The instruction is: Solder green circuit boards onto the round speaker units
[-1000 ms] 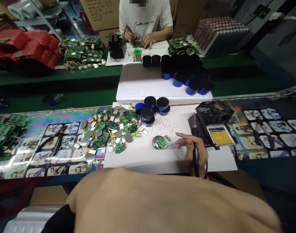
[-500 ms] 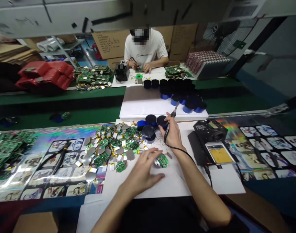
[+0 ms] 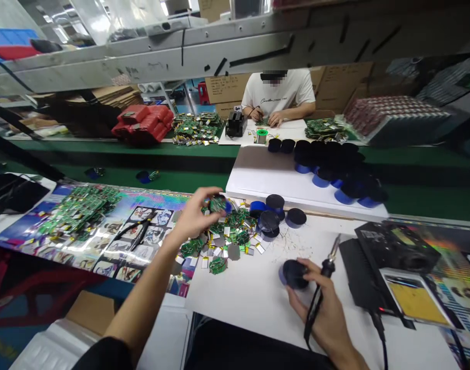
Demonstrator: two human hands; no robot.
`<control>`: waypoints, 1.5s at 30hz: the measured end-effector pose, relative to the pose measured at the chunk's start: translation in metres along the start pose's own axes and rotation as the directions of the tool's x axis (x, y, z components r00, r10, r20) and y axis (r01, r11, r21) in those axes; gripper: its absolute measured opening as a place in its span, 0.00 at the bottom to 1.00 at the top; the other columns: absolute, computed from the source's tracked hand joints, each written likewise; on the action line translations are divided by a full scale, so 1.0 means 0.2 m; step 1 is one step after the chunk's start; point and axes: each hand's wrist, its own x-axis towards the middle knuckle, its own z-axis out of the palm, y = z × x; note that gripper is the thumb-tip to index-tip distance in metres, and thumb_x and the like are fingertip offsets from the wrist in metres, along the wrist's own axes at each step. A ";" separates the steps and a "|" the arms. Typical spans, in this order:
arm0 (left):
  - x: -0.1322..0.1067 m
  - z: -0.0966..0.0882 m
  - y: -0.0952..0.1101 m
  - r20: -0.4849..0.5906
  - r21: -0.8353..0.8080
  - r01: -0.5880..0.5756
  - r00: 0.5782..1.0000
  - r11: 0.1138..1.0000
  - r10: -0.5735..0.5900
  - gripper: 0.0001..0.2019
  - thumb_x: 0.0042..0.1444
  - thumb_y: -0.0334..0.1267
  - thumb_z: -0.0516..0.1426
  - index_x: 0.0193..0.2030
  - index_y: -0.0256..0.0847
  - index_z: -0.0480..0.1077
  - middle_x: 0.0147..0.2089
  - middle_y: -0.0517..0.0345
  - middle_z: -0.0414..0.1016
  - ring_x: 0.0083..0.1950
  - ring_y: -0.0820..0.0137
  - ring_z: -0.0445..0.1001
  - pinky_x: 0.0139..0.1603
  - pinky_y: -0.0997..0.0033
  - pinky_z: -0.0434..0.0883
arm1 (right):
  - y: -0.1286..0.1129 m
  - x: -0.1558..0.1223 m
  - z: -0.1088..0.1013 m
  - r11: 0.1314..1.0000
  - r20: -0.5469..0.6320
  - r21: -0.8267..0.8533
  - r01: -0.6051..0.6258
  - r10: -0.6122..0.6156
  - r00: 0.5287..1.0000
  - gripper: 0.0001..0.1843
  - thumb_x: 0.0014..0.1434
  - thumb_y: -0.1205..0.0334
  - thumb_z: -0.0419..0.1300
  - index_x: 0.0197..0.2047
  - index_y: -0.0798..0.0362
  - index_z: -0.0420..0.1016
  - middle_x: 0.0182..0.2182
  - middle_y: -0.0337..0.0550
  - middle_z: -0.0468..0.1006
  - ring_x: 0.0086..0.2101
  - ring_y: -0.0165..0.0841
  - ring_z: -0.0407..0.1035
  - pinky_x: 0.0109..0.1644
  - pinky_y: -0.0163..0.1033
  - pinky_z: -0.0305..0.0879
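My left hand is raised over the left side of the board pile, its fingers closed around a green circuit board with a blue round part showing at its edge. My right hand grips a soldering iron, the metal tip pointing up and away from me. Its thumb and fingers also hold a round blue-and-black case low over the white work surface. Between the hands lies a pile of small circuit boards with silvery battery cells attached. Several more round cases stand behind it.
A black soldering station with a yellow sponge tray stands right. Pliers and stacked green boards lie left. Beyond, dark cases crowd a white foam slab; a co-worker sits opposite, below an overhead beam.
My left hand has moved left and away from me, now holding a circuit board. The right hand has come nearer and grasped a round case, keeping the soldering iron. The view has turned left.
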 end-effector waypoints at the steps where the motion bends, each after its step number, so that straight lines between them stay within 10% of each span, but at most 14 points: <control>1: 0.11 -0.06 -0.09 -0.047 0.101 0.064 0.997 0.993 -0.060 0.29 0.57 0.41 0.69 0.65 0.43 0.71 0.65 0.46 0.74 0.64 0.55 0.76 0.63 0.55 0.77 | -0.01 -0.07 0.01 1.000 0.039 0.004 -0.005 0.005 0.999 0.17 0.65 0.62 0.67 0.53 0.48 0.68 0.57 0.56 0.81 0.54 0.47 0.82 0.54 0.53 0.82; 6: 0.48 -0.16 -0.45 -0.196 0.324 0.302 0.949 0.897 -0.249 0.27 0.49 0.29 0.67 0.59 0.36 0.74 0.58 0.44 0.75 0.64 0.51 0.75 0.72 0.48 0.70 | -0.01 -0.21 0.08 1.000 0.128 -0.016 0.017 -0.015 0.992 0.15 0.66 0.62 0.65 0.54 0.48 0.69 0.59 0.57 0.81 0.52 0.49 0.83 0.50 0.54 0.85; 12: 0.42 -0.10 -0.50 -0.179 0.384 0.296 0.953 0.875 -0.244 0.31 0.51 0.26 0.59 0.64 0.31 0.72 0.66 0.35 0.69 0.70 0.47 0.69 0.76 0.45 0.65 | 0.00 -0.19 0.08 1.000 0.144 0.004 -0.003 0.002 0.990 0.18 0.66 0.64 0.65 0.57 0.48 0.69 0.62 0.59 0.79 0.57 0.51 0.81 0.55 0.58 0.84; 16: 0.28 -0.07 -0.45 0.066 0.376 0.135 0.983 0.917 -0.172 0.20 0.61 0.38 0.56 0.58 0.39 0.78 0.60 0.44 0.77 0.61 0.52 0.77 0.66 0.53 0.73 | -0.01 -0.19 0.07 0.999 0.179 0.033 -0.030 0.024 0.983 0.19 0.66 0.64 0.65 0.58 0.47 0.68 0.63 0.58 0.78 0.58 0.51 0.80 0.58 0.60 0.83; 22: 0.23 -0.05 -0.37 0.381 0.325 -0.042 0.920 0.945 -0.090 0.20 0.60 0.52 0.59 0.50 0.43 0.82 0.56 0.46 0.81 0.58 0.53 0.79 0.63 0.55 0.75 | -0.03 -0.17 0.05 0.997 0.214 0.060 -0.041 0.027 0.977 0.21 0.65 0.66 0.66 0.59 0.47 0.68 0.65 0.60 0.76 0.60 0.52 0.79 0.60 0.63 0.81; 28: 0.26 -0.10 -0.31 0.312 0.361 -0.067 0.949 0.930 -0.053 0.17 0.57 0.55 0.62 0.40 0.43 0.79 0.55 0.44 0.80 0.61 0.49 0.75 0.67 0.49 0.69 | -0.05 -0.15 0.02 0.992 0.218 0.096 -0.082 0.060 0.974 0.22 0.64 0.65 0.66 0.59 0.46 0.68 0.65 0.58 0.76 0.62 0.53 0.77 0.61 0.67 0.79; 35: 0.15 -0.16 -0.14 -0.021 0.183 0.099 0.995 0.978 -0.097 0.19 0.59 0.55 0.65 0.44 0.42 0.78 0.39 0.52 0.81 0.41 0.62 0.79 0.45 0.65 0.74 | -0.05 -0.10 -0.03 0.994 0.120 0.061 -0.094 0.086 0.989 0.21 0.65 0.65 0.67 0.58 0.47 0.67 0.63 0.59 0.78 0.61 0.51 0.77 0.63 0.64 0.77; 39: 0.03 -0.02 0.08 -0.045 -0.178 0.110 0.992 0.978 -0.120 0.21 0.57 0.53 0.69 0.49 0.40 0.78 0.42 0.52 0.81 0.43 0.65 0.80 0.43 0.69 0.77 | -0.12 0.02 -0.03 0.994 0.050 0.096 -0.045 0.040 0.998 0.24 0.64 0.66 0.68 0.59 0.47 0.65 0.63 0.60 0.77 0.62 0.49 0.76 0.64 0.61 0.76; 45: -0.19 0.38 0.36 0.288 -0.506 0.301 0.942 0.808 -0.171 0.17 0.56 0.49 0.72 0.43 0.40 0.78 0.35 0.56 0.80 0.32 0.71 0.78 0.29 0.76 0.75 | -0.22 0.23 0.03 0.973 0.103 0.156 0.170 -0.188 0.977 0.34 0.60 0.64 0.75 0.62 0.44 0.63 0.68 0.58 0.71 0.69 0.50 0.68 0.70 0.64 0.70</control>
